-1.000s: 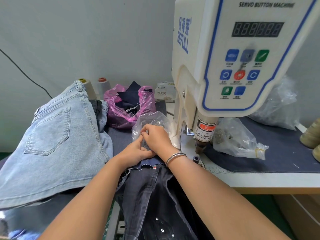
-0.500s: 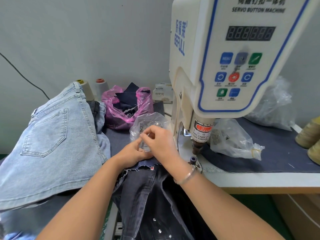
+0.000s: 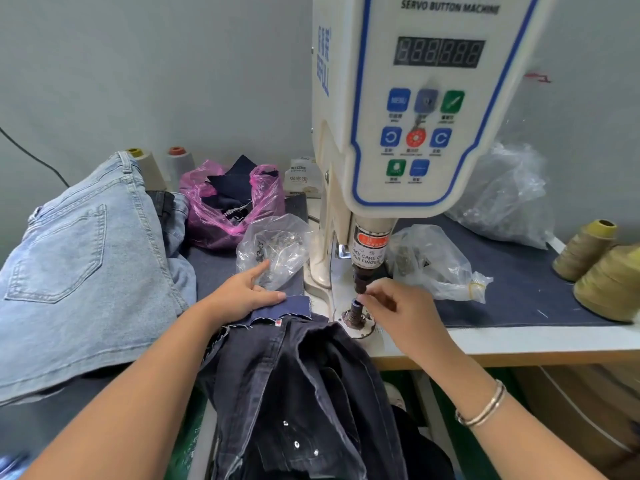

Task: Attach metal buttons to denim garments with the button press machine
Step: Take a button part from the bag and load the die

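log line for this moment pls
right hand: fingertips at lower die | left hand: flat by button bag | dark denim garment: off die

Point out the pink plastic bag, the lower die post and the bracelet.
pink plastic bag [image 3: 199, 216]: head view, left wall.
lower die post [image 3: 355, 308]: head view, dark shaft.
bracelet [image 3: 485, 408]: head view, band's middle.

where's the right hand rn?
In the head view, right of centre: the right hand is at the machine's lower die, fingertips under the press head, beside the dark denim garment.
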A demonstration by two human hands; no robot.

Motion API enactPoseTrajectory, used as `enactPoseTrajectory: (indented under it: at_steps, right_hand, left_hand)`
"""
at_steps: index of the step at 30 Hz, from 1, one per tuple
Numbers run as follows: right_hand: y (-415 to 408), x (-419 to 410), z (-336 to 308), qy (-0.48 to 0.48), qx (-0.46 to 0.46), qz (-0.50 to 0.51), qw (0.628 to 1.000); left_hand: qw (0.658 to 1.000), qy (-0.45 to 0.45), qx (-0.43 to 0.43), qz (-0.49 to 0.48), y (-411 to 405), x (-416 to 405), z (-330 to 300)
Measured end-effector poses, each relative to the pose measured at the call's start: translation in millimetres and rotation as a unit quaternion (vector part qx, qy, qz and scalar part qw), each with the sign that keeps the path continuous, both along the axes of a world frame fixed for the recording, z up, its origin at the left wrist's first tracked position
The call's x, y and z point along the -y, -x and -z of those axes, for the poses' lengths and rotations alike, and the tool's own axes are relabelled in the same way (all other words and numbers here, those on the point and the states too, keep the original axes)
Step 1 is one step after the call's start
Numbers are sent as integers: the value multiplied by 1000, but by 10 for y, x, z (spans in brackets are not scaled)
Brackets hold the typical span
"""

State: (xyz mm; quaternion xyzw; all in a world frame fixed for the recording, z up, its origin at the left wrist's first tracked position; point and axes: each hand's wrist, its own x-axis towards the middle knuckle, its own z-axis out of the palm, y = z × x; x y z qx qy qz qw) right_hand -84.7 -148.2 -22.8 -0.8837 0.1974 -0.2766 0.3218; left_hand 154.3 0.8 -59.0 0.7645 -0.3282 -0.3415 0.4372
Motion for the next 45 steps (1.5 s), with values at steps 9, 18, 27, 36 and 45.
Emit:
enactPoseTrajectory:
  at_steps: [9, 18, 27, 36, 45]
  right_hand:
    - [-11, 95, -3, 33, -18, -32, 999]
    - [106, 2, 31, 23, 61, -17, 998]
    - [198, -514, -164, -95, 93, -86, 987]
    - [155, -547, -309, -239, -29, -170, 956]
    - [195, -405, -399, -175, -156, -214, 948]
  left_hand:
    - [1000, 3, 3, 2, -36, 5, 31]
    - [1000, 11, 9, 7, 9, -27, -6]
    - [964, 108, 202, 136, 482, -232, -607]
    - [939, 116, 220, 239, 967, -464, -1092]
    - [905, 75, 312, 280, 1019, -327, -1181]
